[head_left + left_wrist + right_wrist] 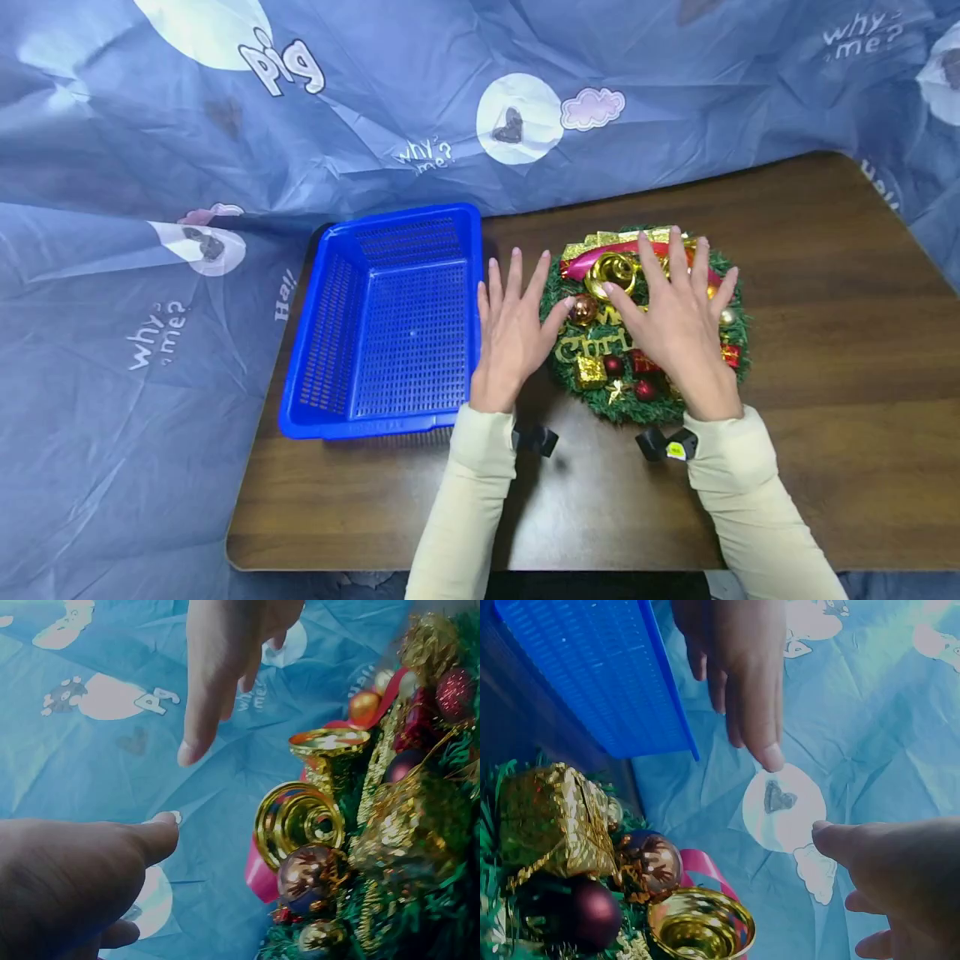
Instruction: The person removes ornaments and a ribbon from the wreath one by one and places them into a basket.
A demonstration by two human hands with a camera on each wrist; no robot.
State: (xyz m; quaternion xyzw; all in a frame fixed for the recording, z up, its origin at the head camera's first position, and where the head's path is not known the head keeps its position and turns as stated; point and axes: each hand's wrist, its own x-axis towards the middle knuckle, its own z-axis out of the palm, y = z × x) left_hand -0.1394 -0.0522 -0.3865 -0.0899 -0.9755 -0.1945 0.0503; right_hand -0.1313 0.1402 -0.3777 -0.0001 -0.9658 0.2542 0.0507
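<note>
A round green Christmas wreath (615,400) lies on the table, decked with gold bells (300,825), baubles (583,310), small wrapped gift boxes (559,817), a red-pink ribbon and gold lettering. My left hand (513,333) is spread over the gap between the wreath and the blue basket, its thumb overlapping the wreath's left edge in the head view. Over the wreath's right part, my right hand (678,325) has its fingers spread and covers some of the lettering. Both wrist views show the hands raised beside the ornaments, holding nothing.
A blue plastic basket (474,317) with slotted walls stands left of the wreath, nothing in it. Brown wooden table (847,350) extends to the right. A blue printed cloth (375,108) hangs behind and at the left side.
</note>
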